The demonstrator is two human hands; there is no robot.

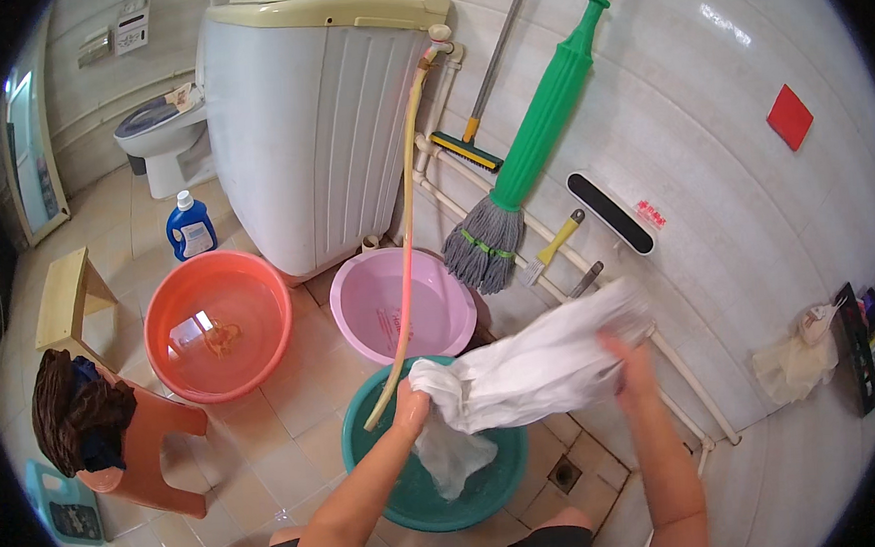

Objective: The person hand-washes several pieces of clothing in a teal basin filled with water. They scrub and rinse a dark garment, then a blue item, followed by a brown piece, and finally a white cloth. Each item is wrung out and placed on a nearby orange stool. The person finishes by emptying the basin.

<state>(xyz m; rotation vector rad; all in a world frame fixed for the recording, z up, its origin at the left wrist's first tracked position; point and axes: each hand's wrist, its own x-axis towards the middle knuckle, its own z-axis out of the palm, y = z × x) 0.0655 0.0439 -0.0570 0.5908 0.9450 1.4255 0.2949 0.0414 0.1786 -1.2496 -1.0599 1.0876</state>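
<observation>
A white cloth (524, 373), bunched and seemingly wet, stretches between my two hands above a teal basin (518, 477). My left hand (413, 405) is closed on its left end, over the basin. The other end is gripped by my right hand (623, 360), which is raised farther right and smeared by motion. Part of the cloth hangs down into the basin. A yellow-and-pink hose (408, 305) runs from a wall tap (440, 35) to the basin, its lower end close to my left hand. What kind of garment or cloth this is, I cannot tell.
Behind the teal basin sits a pink basin (345, 324); left of it, an orange basin (162, 356) holds water. A blue bottle (192, 228), a washing machine (289, 132) and a stool (158, 456) bearing dark clothes (80, 411) surround them. A green-handled mop (548, 106) hangs at right.
</observation>
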